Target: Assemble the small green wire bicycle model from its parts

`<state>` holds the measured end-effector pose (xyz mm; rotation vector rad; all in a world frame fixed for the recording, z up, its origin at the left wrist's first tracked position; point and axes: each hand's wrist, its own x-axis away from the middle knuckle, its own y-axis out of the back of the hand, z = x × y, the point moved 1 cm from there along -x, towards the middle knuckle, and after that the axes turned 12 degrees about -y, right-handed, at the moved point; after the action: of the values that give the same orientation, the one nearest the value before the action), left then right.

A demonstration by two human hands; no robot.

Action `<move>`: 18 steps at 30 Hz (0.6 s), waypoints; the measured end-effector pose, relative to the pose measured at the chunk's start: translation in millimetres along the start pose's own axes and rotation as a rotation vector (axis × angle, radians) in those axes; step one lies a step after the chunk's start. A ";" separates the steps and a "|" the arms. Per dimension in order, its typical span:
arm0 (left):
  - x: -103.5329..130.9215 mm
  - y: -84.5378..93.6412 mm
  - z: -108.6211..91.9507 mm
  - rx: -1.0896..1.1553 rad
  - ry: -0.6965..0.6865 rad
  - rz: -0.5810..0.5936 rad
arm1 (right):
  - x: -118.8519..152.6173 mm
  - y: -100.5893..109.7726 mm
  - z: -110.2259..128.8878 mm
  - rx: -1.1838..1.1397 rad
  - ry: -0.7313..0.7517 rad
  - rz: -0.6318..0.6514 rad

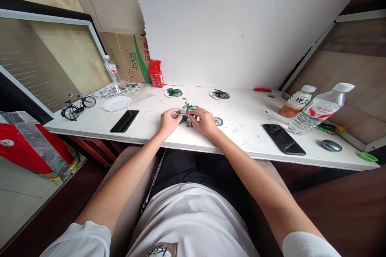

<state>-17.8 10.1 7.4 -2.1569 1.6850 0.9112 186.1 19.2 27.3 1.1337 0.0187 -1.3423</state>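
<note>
Both hands meet over a small green model bicycle near the table's front middle. My left hand is closed at the model's left side, its fingertips pinching a part of it. My right hand is closed at the right side, thumb and fingers pressed together on something too small to make out. The bicycle's handlebar end points away from me, and a green wheel shows behind the right fingers. A loose green-rimmed wheel lies just right of my right hand.
White plates hold green parts and black parts behind the hands. A finished black bicycle, bare plate and phone are left. Another phone, bottles and a mouse stand right.
</note>
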 end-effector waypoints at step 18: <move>0.1 0.0 1.0 -0.014 -0.008 0.000 | 0.3 0.2 3.2 -0.019 -0.007 -0.014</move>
<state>-18.1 10.6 6.5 -2.1592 1.6799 0.9329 184.5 16.9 28.8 1.1153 0.0344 -1.3559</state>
